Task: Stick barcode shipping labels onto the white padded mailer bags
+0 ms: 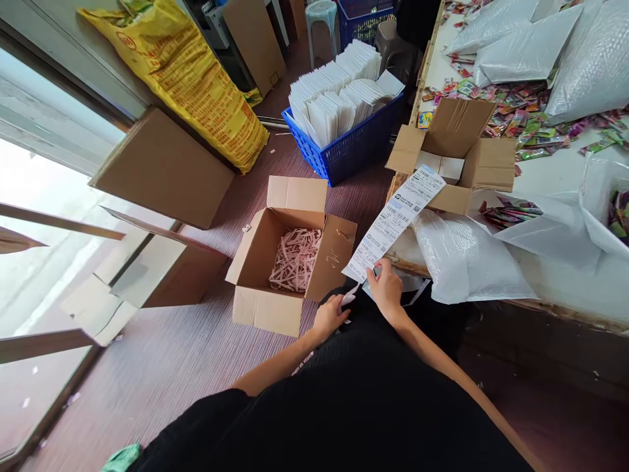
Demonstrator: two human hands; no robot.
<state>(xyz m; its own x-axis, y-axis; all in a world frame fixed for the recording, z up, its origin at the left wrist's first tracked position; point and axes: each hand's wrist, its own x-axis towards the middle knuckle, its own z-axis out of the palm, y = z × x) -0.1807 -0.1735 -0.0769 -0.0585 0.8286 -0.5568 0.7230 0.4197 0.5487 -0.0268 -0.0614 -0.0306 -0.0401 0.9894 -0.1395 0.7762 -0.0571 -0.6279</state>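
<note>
floor (187, 367): open carton (289, 262), blue basket (354, 144); table (555, 177): small carton (459, 154), white bags (464, 259), wrappers (521, 108).

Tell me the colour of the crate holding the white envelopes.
Blue; the crate shows in the head view, behind the open box.

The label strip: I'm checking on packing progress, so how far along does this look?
Done: the open box on the floor already holds shredded paper. In hand: the right hand pinches the label strip at its lower end, and the left hand is just below it. Left: no goods show in that box, its flaps stand open, and the bagged parcel on the table edge bears no visible label.
</note>
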